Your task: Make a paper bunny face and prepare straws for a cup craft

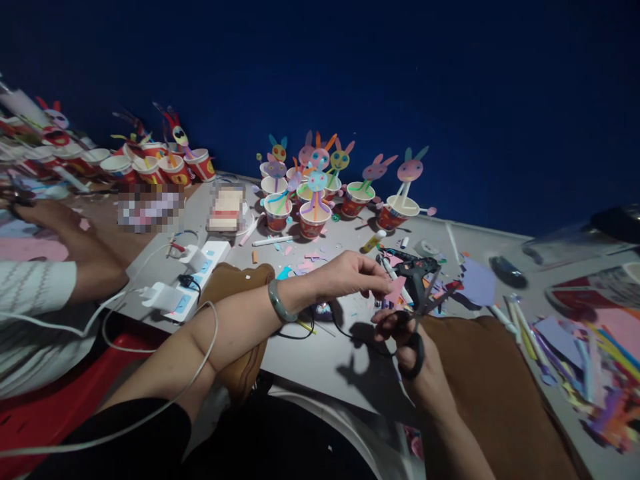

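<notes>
A small piece of pink paper (pixel 397 291) is pinched between the thumb and fingers of my left hand (pixel 357 275), above the table. My right hand (pixel 407 340) has its fingers through the dark handles of a pair of scissors (pixel 426 293), whose blades are parted and point up and away. The scissors are just right of the pink paper; I cannot tell whether they touch it. Behind the scissors lies a black glue gun (pixel 413 267). A glue stick (pixel 373 241) with a yellow body and white cap lies beyond my left hand.
Paper cups with rabbit-faced figures (pixel 317 220) stand at the back. A white power strip (pixel 203 280) with cables and a brown pouch (pixel 240 280) are left. Brown cloth (pixel 480 373) and paper strips (pixel 585 360) lie right. Another person's arm (pixel 75 243) reaches in from the left.
</notes>
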A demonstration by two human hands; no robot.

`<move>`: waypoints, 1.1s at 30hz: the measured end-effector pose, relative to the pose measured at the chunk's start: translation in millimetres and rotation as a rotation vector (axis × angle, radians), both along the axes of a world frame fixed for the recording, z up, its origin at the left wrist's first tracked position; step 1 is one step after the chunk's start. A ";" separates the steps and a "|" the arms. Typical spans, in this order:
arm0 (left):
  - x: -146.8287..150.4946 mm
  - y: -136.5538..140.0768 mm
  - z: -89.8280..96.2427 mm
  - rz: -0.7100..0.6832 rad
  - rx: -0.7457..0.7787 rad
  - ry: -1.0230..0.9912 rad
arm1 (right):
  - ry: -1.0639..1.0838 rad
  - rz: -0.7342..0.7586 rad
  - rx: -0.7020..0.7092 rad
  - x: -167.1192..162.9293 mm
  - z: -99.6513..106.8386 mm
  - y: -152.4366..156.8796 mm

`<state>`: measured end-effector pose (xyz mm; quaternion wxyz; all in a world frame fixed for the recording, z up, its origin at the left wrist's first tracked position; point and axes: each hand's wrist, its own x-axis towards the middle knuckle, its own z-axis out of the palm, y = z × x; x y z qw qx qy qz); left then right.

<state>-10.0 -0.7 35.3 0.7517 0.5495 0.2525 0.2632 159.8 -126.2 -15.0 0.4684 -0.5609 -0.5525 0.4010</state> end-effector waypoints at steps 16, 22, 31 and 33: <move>2.2 -1.1 3.1 0.095 -0.097 -0.009 | -0.021 0.100 -0.017 -17.9 -4.4 -1.0; 2.6 -0.6 1.7 0.110 -0.101 -0.034 | 0.002 0.099 -0.024 -17.9 -7.1 -0.7; 2.8 0.5 0.8 0.118 -0.060 -0.006 | -0.004 0.107 -0.032 -17.9 -6.3 -1.0; 3.0 0.6 -0.3 0.116 -0.055 -0.008 | -0.004 0.103 -0.035 -18.6 -6.1 -0.9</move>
